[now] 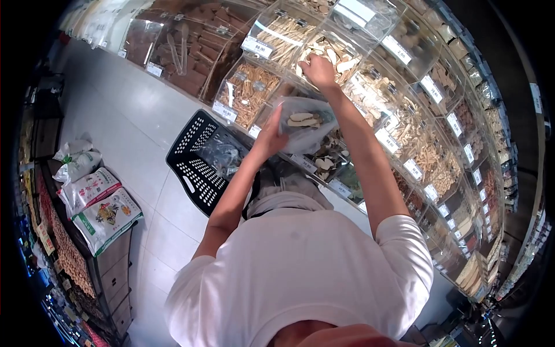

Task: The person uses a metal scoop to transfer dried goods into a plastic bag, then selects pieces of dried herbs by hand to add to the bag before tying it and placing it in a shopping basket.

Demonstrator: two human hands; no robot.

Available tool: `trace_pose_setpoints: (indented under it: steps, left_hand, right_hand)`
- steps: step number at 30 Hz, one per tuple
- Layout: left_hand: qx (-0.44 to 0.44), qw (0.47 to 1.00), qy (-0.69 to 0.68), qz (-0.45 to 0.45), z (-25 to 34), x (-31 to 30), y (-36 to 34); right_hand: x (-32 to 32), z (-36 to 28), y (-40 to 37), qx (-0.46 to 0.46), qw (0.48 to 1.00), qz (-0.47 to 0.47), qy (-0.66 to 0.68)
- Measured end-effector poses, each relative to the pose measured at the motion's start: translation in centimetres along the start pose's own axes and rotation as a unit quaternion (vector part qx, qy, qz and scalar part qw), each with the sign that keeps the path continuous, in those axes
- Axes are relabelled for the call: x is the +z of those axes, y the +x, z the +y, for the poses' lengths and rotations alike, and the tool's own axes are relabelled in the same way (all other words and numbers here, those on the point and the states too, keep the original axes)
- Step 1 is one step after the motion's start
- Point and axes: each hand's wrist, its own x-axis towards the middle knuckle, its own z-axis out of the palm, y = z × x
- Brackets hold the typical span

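My left hand (272, 136) is closed on the edge of a clear plastic bag (315, 134). Through the bag, several pale dried slices (303, 120) with tan edges are visible. Over a clear bin of similar large dried slices (343, 62), my right hand (319, 72) reaches in with its fingers curled. Whatever those fingers hold, if anything, cannot be made out. The bag hangs just below that bin, in front of the display.
Bins of thin dried strips (248, 87) and other dried goods with price tags (388, 140) fill the sloping display. A black shopping basket (199, 195) holding clear plastic stands on the tiled floor (151, 115) at left. Printed sacks (108, 217) lie on a counter farther left.
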Motion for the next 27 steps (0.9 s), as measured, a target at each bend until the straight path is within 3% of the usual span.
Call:
trace_pose_setpoints:
  steps: [4, 10, 12, 14, 15, 17, 19, 22, 25, 27]
  left_hand:
    - [-0.011, 1.0, -0.008, -0.005, 0.5, -0.1, 0.0]
    - [-0.027, 1.0, 0.009, -0.014, 1.2, -0.4, -0.1]
    - [-0.051, 0.998, -0.002, -0.026, 1.1, -0.5, -0.2]
    - [-0.053, 0.998, 0.011, -0.025, 1.3, -0.6, 0.0]
    - [-0.049, 0.999, 0.013, -0.02, 1.3, -0.6, 0.0]
    - [-0.051, 0.998, -0.015, -0.021, 1.3, -0.6, 0.2]
    - [-0.032, 0.999, -0.008, -0.019, 0.4, -0.4, 0.3]
    - [-0.034, 0.999, -0.001, -0.014, 0.3, 0.0, 0.3]
    - [-0.041, 0.999, -0.018, -0.017, 1.1, -0.2, 0.3]
    - [-0.031, 0.999, -0.014, -0.016, 0.9, 0.0, 0.3]
  right_hand:
    - [1.1, -0.6, 0.8, 0.051, 0.998, -0.03, -0.002]
    - [1.2, -0.6, 0.4, 0.078, 0.995, 0.034, 0.056]
    - [1.0, 0.4, -0.4, 0.077, 0.969, 0.078, 0.222]
    - [-1.6, -0.3, -2.9, 0.04, 0.9, 0.03, 0.432]
    - [-3.4, -0.9, -4.6, 0.002, 0.894, -0.022, 0.447]
    - [-5.0, -0.2, -7.6, -0.092, 0.933, -0.118, 0.328]
    - [-7.4, -1.9, -10.6, -0.218, 0.958, -0.129, 0.135]
    - [-4.4, -1.2, -12.7, -0.235, 0.947, -0.219, 0.02]
    - [-1.8, -1.0, -13.1, -0.274, 0.933, -0.231, 0.004]
    - [-1.9, -1.3, -13.2, -0.239, 0.939, -0.246, 0.028]
